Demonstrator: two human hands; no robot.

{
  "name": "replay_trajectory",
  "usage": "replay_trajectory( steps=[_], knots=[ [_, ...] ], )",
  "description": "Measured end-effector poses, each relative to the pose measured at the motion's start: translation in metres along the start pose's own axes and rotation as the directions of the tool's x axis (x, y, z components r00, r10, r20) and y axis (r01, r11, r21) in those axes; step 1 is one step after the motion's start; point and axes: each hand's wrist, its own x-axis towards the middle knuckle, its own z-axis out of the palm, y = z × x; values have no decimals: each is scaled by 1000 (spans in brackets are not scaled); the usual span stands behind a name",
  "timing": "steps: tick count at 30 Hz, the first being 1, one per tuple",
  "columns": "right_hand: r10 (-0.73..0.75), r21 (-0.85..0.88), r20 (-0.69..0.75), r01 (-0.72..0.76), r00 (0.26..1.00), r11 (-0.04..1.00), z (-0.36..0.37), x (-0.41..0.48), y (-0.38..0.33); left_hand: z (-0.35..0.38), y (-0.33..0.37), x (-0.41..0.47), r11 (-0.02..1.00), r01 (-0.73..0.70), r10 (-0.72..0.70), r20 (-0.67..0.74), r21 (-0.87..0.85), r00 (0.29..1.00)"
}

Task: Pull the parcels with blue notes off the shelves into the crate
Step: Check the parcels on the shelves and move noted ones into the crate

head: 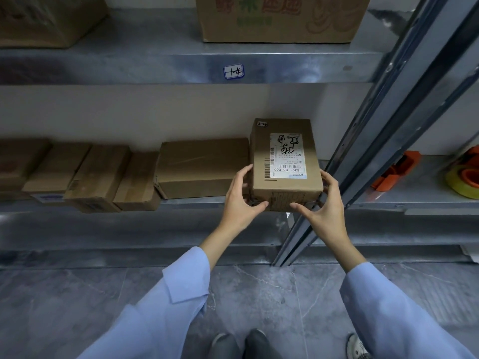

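Note:
A brown cardboard parcel [285, 161] with a white shipping label and black handwriting lies at the right end of the middle shelf [197, 202], its near end over the shelf's front edge. My left hand [242, 195] grips its near left corner, thumb on the front face. My right hand [321, 200] grips the near right corner in the same way. No blue note shows on this parcel. The crate is out of view.
Several more cardboard parcels [202, 167] line the same shelf to the left. A large printed carton [280, 16] stands on the upper shelf, which bears a small handwritten tag [233, 71]. A metal upright [363, 156] rises just right of my right hand. Orange tape dispensers [396, 172] lie on the neighbouring shelf.

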Motion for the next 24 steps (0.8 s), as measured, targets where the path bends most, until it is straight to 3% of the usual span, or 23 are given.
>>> replay_trajectory(
  steps=[8,15,24],
  knots=[
    [16,-17,40,-15,999,1000,10,6,23,9,-12,0,998,47,-46,10,-51,999],
    [4,-108,-25,-7,1000,994,20,4,43,17,-21,-2,999,20,-20,-7,-41,1000],
    [41,-60,-15,-42,999,997,27,4,55,27,-42,0,996,83,-84,-28,-27,996]
  ],
)
